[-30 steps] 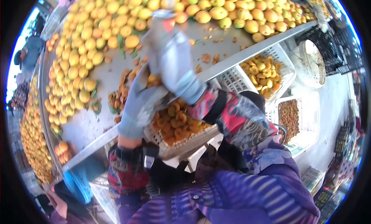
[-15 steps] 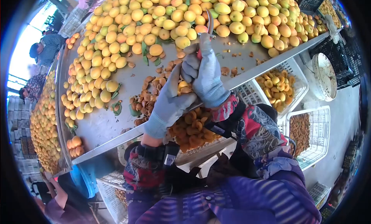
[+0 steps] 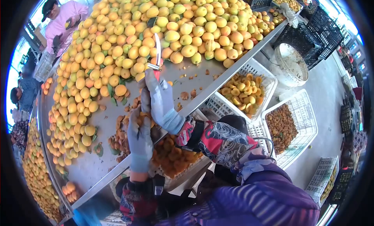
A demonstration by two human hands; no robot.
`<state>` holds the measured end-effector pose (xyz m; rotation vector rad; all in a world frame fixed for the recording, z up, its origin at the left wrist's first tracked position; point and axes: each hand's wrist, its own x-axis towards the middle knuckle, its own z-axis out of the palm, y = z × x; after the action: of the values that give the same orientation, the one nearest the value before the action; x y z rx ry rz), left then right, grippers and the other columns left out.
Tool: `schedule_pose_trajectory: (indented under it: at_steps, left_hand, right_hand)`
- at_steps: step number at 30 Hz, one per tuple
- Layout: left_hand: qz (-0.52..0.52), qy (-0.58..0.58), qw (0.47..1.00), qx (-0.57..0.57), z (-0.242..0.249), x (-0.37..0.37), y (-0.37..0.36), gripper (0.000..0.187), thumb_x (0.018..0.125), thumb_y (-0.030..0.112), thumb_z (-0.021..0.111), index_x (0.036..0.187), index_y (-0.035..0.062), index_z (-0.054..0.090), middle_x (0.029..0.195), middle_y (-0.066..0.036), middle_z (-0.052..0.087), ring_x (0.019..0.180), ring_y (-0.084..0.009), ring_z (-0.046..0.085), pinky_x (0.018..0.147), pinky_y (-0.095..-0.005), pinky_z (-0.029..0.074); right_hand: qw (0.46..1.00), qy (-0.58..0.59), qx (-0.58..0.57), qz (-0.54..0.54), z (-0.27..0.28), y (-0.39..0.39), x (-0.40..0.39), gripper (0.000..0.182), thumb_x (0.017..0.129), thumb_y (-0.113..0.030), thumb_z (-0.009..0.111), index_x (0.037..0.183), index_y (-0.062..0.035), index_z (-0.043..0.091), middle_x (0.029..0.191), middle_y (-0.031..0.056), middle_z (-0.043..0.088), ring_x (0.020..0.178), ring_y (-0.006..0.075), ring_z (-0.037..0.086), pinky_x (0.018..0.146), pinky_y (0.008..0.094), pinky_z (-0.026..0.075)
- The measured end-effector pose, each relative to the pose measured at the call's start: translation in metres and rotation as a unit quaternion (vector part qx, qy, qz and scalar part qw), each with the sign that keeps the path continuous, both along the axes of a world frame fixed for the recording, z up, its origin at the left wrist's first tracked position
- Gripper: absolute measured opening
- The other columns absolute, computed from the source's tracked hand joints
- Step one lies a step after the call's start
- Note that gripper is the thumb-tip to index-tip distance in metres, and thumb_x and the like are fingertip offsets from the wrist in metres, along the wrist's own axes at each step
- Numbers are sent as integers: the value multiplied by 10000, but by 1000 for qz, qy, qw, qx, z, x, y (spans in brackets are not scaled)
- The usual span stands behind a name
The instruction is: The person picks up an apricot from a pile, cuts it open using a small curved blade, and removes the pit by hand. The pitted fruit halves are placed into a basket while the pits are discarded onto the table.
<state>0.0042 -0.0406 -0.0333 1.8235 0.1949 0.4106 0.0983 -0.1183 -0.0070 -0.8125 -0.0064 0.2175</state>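
Note:
My right hand (image 3: 161,103), in a grey glove with a light blue cuff, is closed round the red handle of a curved knife (image 3: 158,48). Its blade points up, in front of the heaped apricots (image 3: 124,50). Below and to the left, close to the right hand, is my gloved left hand (image 3: 140,146). The left fingers are drawn together; an orange-brown bit shows by their tips, but I cannot make out what they hold. Beside the left hand lie brown apricot pits (image 3: 120,138) on the metal table (image 3: 91,163). Halved apricots (image 3: 171,157) fill a container below the table edge.
At right stand a white crate (image 3: 269,79) of apricot halves, a white crate (image 3: 309,120) of brown pieces and a dirty white bucket (image 3: 290,66). Black crates (image 3: 300,42) stand behind. A person in pink (image 3: 64,19) is across the table; others are at far left.
The view has swung right, so the table sits further left. My hands have moved slightly apart; the apricot seen in my left hand earlier no longer shows clearly. The knife stays in my right hand.

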Motion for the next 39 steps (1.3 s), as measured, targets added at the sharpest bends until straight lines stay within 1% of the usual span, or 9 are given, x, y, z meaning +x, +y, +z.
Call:
schedule_pose_trajectory:
  at_steps: [2, 13, 19, 21, 25, 31, 34, 37, 39]
  left_hand:
    - [-18, 1, 999, 46, 8, -5, -4, 425, 904, 112, 544, 1281, -41, 421, 1132, -98, 557, 972, -150, 547, 873, -279, 425]
    - [-77, -10, 995, 66, -12, 0, 2, 515, 769, -21, 505, 1274, -60, 412, 1087, -165, 566, 1011, -233, 557, 904, -332, 427]
    - [-54, -74, 969, 228, -12, 1, 2, 444, 817, 6, 529, 1247, -72, 449, 1072, -159, 580, 1001, -235, 569, 908, -328, 427]
    - [-10, -72, 974, 216, -16, 3, 4, 378, 873, 113, 596, 1215, -14, 496, 978, -87, 601, 843, -180, 566, 771, -305, 456]
    - [-20, -83, 983, 165, -7, 3, 6, 348, 892, 152, 600, 1190, -8, 516, 942, -63, 604, 821, -148, 568, 740, -278, 457]
    - [-98, 48, 992, -65, 8, -5, 15, 317, 912, 176, 589, 1175, 7, 535, 877, -10, 584, 729, -65, 536, 622, -213, 425]
    - [-74, 39, 996, 35, -2, 0, 16, 309, 920, 177, 582, 1178, 14, 536, 851, -5, 579, 675, -62, 531, 546, -211, 414]
    - [-44, -122, 973, 191, -12, 7, 13, 284, 930, 183, 571, 1165, 25, 548, 833, 0, 578, 626, -52, 519, 484, -203, 396]
    - [-1, -24, 992, -128, -9, 5, 7, 258, 945, 241, 555, 989, -9, 600, 713, -15, 555, 561, -49, 457, 538, -212, 392]
  right_hand:
    - [1000, 0, 15, 17, 4, 1, -2, 502, 909, -550, 497, 827, -54, 504, 484, -20, 340, 363, 89, 301, 360, 255, 260]
    - [974, 189, 120, 27, -22, -2, 12, 522, 859, -614, 528, 795, -98, 477, 505, -66, 233, 389, 85, 215, 393, 268, 186]
    - [966, 209, 147, 49, -24, -4, 11, 535, 850, -634, 522, 819, -103, 475, 512, -58, 234, 409, 99, 243, 422, 285, 235]
    - [970, 191, 143, 42, -19, -3, 12, 538, 850, -637, 520, 823, -102, 477, 515, -56, 236, 412, 102, 248, 425, 287, 246]
    - [978, 149, 141, 33, -17, -2, 13, 540, 851, -636, 520, 831, -97, 482, 524, -52, 247, 419, 105, 258, 432, 288, 271]
    - [957, 214, 189, 53, -17, -4, 11, 536, 845, -623, 542, 844, -90, 482, 535, -52, 239, 420, 106, 254, 438, 291, 269]
    - [959, 216, 179, 42, -14, -6, 15, 537, 838, -619, 558, 862, -87, 483, 538, -52, 231, 429, 106, 265, 441, 293, 267]
    - [973, 166, 157, 41, -20, -8, 20, 533, 830, -612, 575, 878, -90, 479, 539, -46, 252, 438, 110, 284, 440, 292, 273]
    - [975, 167, 142, 38, -21, -12, 23, 520, 837, -598, 576, 887, -89, 481, 537, -44, 264, 439, 112, 301, 442, 290, 282]
